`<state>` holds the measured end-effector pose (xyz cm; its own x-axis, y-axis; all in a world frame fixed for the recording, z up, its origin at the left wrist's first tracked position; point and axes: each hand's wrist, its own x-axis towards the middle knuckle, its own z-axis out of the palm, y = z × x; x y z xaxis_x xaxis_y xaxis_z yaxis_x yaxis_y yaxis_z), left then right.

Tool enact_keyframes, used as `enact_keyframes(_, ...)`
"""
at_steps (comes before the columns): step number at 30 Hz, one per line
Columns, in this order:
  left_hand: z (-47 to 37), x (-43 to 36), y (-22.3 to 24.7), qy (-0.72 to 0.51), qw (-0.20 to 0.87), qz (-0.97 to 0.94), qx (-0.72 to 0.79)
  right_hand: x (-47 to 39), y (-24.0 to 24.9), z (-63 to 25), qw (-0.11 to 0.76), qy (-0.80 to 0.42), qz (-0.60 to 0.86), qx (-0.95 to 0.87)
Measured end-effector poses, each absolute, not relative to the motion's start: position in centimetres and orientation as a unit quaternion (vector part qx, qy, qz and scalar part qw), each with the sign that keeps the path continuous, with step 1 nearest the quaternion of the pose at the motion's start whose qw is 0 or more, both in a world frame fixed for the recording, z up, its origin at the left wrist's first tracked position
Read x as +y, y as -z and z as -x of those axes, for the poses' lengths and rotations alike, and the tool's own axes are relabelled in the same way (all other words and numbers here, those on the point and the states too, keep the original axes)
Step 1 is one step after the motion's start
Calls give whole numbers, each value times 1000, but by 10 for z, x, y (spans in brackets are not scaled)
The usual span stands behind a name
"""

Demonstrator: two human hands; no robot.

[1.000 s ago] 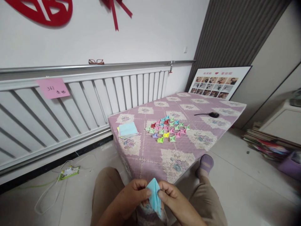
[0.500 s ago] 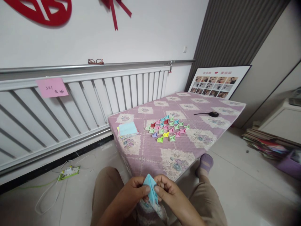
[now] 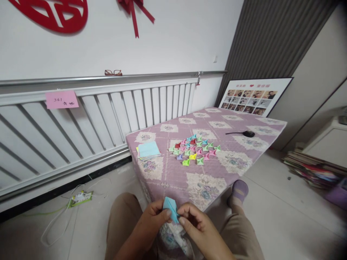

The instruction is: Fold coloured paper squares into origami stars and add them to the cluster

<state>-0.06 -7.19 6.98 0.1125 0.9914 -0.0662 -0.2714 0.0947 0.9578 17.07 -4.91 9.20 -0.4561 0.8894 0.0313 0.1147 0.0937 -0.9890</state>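
A folded piece of blue paper (image 3: 170, 208) is held over my lap, close to the near edge of the cloth-covered table (image 3: 173, 177). My left hand (image 3: 155, 220) pinches its left side between thumb and fingers. At its lower right edge, the closed thumb and fingertips of my right hand (image 3: 193, 220) grip the paper. Several small folded paper pieces (image 3: 192, 156) in green, pink, red, blue, yellow and purple stand grouped on the table. To their left lies a stack of square paper sheets (image 3: 149, 149) with a light blue one on top.
A black spoon-like object (image 3: 248, 134) lies on the table's right part. Behind the table run a white radiator (image 3: 151, 104) and a pipe with glasses (image 3: 113, 73) on it. A power strip (image 3: 81, 198) with cables is on the floor at left.
The blue paper has turned and tilted between my hands and now looks shorter and wider. My right fingers have shifted to its lower right edge. The camera view has moved slightly.
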Motion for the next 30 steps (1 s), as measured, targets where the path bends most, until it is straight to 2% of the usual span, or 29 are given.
enact_keyframes(7, 1, -71, -74, -504, 592, -455, 434, -49, -93, -169, 356, -486, 402, -690)
enact_keyframes(30, 0, -72, -74, -507, 573, -451, 460, -50, -88, -167, 352, -438, 407, -720)
